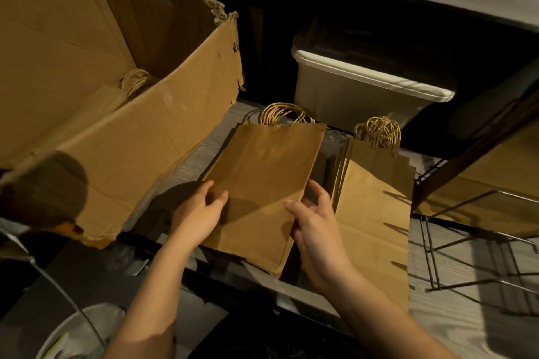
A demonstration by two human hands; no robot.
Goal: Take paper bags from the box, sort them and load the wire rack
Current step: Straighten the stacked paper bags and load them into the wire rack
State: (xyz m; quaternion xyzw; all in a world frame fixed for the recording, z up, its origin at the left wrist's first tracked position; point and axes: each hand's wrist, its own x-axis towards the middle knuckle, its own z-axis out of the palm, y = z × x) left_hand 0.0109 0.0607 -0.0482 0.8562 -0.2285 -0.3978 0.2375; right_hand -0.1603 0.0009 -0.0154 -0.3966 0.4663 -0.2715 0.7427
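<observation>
Bags [262,172], flat, brown, twine-handled: left hand [201,210] and right hand [316,230] grip their sides; box [151,137] holds more.

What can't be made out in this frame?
Head view:
- Bags left in the cardboard box: its near wall hides all but some handles.
- Wire rack: cut off by the right edge.
- Plastic bin contents: too dark.
- Bag count in the left stack: layers overlap.

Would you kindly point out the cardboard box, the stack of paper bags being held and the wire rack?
cardboard box [151,137]: head view, near side wall.
stack of paper bags [262,169]: head view, top bag's face.
wire rack [430,253]: head view, upright wire at its left end.
</observation>
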